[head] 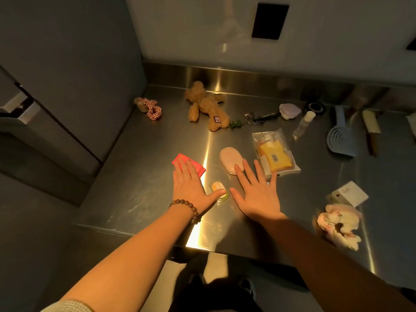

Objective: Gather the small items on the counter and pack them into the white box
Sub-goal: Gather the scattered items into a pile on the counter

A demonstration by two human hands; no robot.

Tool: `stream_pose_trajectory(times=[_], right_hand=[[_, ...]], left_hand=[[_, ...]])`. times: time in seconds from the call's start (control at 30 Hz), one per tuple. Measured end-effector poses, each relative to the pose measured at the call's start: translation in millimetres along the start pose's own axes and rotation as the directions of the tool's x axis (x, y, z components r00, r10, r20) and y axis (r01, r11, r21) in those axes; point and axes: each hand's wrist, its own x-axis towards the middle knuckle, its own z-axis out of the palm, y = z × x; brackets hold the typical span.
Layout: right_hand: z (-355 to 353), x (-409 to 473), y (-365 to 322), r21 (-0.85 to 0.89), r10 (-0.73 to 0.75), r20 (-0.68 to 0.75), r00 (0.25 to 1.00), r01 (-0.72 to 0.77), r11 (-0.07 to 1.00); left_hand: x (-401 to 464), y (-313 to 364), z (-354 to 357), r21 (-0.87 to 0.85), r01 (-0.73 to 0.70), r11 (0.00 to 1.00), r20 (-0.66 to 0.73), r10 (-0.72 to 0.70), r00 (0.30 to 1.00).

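Head view: both hands lie flat with fingers spread on the steel desk (139, 199), the left hand (191, 185) covering the near corner of a red packet (188, 164) with its thumb on a small round orange-and-green item (218, 188), the right hand (258, 194) with one fingertip on a pink oval case (230, 159). Farther off lie a brown teddy bear (206, 106), a checked scrunchie (153, 109), a keychain (258, 118) and a clear pouch with yellow contents (274, 152). At the right, a small white box (351, 193) sits just beyond a pink plush toy (340, 224).
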Motion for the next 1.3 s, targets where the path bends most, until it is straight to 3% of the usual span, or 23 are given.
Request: stream_pose_trajectory(times=[0.4, 0.67, 1.1, 1.3], right_hand=[[-2.1, 38.2, 29.7, 0.013, 0.169, -0.014, 0.986, -0.169, 0.986], [3.7, 63.8, 65.3, 0.015, 0.267, -0.247, 0.932, -0.271, 0.962], [12.5, 116.2, 122.0, 0.05, 0.331, -0.095, 0.939, -0.328, 0.943], [9.4, 128.3, 130.7, 0.008, 0.32, -0.109, 0.941, -0.321, 0.947]], left_hand=[[66.6, 38.6, 11.9, 0.049, -0.165, 0.985, 0.068, 0.161, 0.985], [115.7, 74.5, 20.5, 0.095, -0.218, 0.971, 0.121, 0.207, 0.971], [179.9, 131.9, 28.4, 0.09, -0.234, 0.968, 0.142, 0.22, 0.965], [195.1, 145.0, 30.1, 0.098, -0.229, 0.968, 0.116, 0.218, 0.969]])
